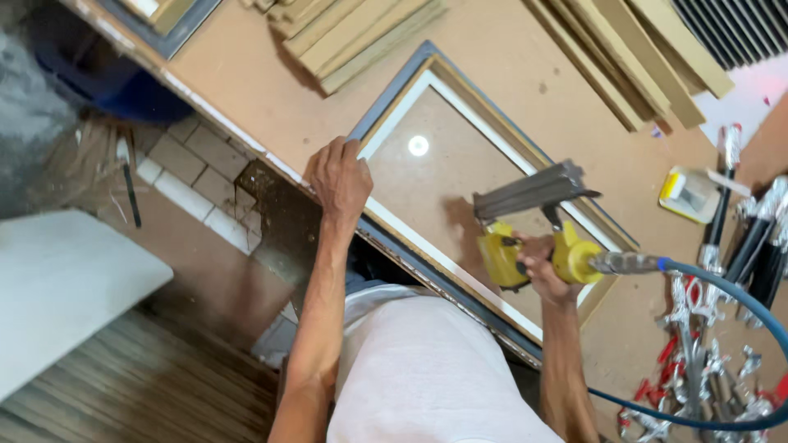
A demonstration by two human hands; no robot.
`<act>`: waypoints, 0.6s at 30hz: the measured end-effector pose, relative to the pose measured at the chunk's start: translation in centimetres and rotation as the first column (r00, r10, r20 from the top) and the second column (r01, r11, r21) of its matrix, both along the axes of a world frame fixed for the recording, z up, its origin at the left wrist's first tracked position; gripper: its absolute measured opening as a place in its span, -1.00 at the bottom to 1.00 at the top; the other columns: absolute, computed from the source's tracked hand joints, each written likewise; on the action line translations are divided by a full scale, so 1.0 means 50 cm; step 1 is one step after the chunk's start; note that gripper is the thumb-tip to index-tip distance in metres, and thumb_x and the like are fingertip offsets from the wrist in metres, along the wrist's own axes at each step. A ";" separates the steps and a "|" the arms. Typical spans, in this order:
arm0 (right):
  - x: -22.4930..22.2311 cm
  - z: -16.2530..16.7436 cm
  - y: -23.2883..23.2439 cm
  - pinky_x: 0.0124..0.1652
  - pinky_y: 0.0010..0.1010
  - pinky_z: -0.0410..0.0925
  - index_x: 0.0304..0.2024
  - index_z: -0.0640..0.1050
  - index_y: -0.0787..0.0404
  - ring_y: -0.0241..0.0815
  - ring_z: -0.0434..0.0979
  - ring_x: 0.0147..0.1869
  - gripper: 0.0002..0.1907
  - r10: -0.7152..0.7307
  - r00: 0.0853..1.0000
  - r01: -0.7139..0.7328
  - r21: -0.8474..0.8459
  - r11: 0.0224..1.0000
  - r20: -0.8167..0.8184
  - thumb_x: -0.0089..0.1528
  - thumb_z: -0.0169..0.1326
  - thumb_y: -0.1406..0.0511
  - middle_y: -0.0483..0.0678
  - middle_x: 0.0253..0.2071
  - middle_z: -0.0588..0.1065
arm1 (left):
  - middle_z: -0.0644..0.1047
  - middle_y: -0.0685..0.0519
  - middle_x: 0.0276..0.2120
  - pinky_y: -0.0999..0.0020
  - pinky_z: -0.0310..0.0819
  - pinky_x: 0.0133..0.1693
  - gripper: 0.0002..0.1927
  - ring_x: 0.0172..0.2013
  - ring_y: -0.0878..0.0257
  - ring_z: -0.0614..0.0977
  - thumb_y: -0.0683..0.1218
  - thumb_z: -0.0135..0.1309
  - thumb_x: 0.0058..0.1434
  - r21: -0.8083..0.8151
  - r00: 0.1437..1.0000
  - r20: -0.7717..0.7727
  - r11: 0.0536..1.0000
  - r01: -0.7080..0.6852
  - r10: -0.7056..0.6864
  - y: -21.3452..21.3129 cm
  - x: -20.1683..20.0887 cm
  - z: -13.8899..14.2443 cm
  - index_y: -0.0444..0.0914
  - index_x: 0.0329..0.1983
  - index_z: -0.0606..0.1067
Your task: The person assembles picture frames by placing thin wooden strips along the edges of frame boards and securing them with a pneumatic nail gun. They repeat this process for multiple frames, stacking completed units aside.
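1. The left hand [339, 179] is resting on the corner of a rectangular picture frame [394, 105], fingers curled over its grey outer edge and pressing down on it.
2. The frame is lying flat on the brown workbench [271, 98], face down, showing a white inner border around a brown backing panel [443, 176].
3. The right hand [542, 267] is gripping a yellow pneumatic nail gun [525, 238], fingers wrapped tight round its handle.
4. The gun's grey magazine is hovering over the panel, near the frame's right-hand rail; whether the nose is touching cannot be told.
5. A blue air hose [739, 299] is trailing from the gun's rear toward the right.
6. Strips of wooden moulding [361, 33] are lying beyond the frame; metal clamps [706, 361] are lying at the right.
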State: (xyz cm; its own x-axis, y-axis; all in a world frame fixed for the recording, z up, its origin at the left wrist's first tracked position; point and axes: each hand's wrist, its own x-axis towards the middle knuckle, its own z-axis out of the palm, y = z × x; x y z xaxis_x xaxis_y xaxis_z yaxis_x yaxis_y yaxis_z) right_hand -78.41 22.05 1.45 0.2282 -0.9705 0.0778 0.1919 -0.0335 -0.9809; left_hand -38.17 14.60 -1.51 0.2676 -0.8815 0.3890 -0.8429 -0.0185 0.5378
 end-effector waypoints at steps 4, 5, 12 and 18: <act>-0.202 0.024 0.208 0.36 0.16 0.27 -0.27 0.45 0.24 -0.07 0.57 -0.19 -0.81 -0.466 0.880 0.466 0.022 0.884 0.095 0.10 0.04 0.55 -0.03 -0.38 0.48 | 0.59 -0.13 -0.25 0.02 0.48 -0.18 -0.69 -0.23 -0.09 0.61 -0.24 0.28 -0.03 0.028 0.994 0.047 0.995 0.099 -0.100 -0.022 -0.018 0.021 -0.40 -0.18 0.58; -0.241 0.026 0.250 0.38 0.14 0.28 -0.32 0.46 0.28 -0.05 0.57 -0.19 -0.88 -0.513 0.849 0.518 -0.007 0.855 0.124 0.15 0.02 0.55 0.00 -0.40 0.49 | 0.60 -0.10 -0.24 0.04 0.49 -0.17 -0.73 -0.22 -0.07 0.60 -0.26 0.26 0.03 0.051 0.994 0.046 0.994 0.099 -0.102 -0.023 -0.022 0.021 -0.36 -0.16 0.59; -0.352 -0.013 0.449 0.17 0.08 0.46 -0.19 0.45 0.23 -0.08 0.52 -0.36 -0.72 -0.944 0.277 0.960 0.001 0.282 0.177 0.07 0.02 0.55 -0.04 -0.41 0.46 | 0.62 -0.10 -0.10 -0.02 0.49 -0.07 -0.76 -0.07 -0.14 0.58 -0.19 0.25 0.21 0.096 0.988 0.086 0.988 0.118 -0.126 -0.005 -0.018 -0.044 -0.30 -0.06 0.59; -0.338 -0.058 0.505 -0.02 -0.07 0.56 -0.29 0.43 0.25 -0.10 0.53 -0.42 -0.77 -0.993 -0.020 0.998 -0.060 -0.028 0.120 0.01 0.07 0.54 -0.04 -0.48 0.46 | 0.56 -0.24 -0.06 -0.18 0.40 -0.06 -0.62 -0.04 -0.26 0.53 -0.06 0.31 0.15 0.203 0.961 0.173 0.962 0.180 -0.217 -0.017 0.032 -0.111 -0.38 -0.06 0.56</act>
State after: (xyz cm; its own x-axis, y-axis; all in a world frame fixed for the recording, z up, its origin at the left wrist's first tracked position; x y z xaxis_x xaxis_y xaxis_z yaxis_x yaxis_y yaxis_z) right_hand -95.34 47.29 -1.44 -0.9682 -0.1903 0.1627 -0.0990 -0.3059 -0.9469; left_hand -36.59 13.76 -7.05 0.0164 -0.9701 0.2421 -0.9263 0.0765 0.3690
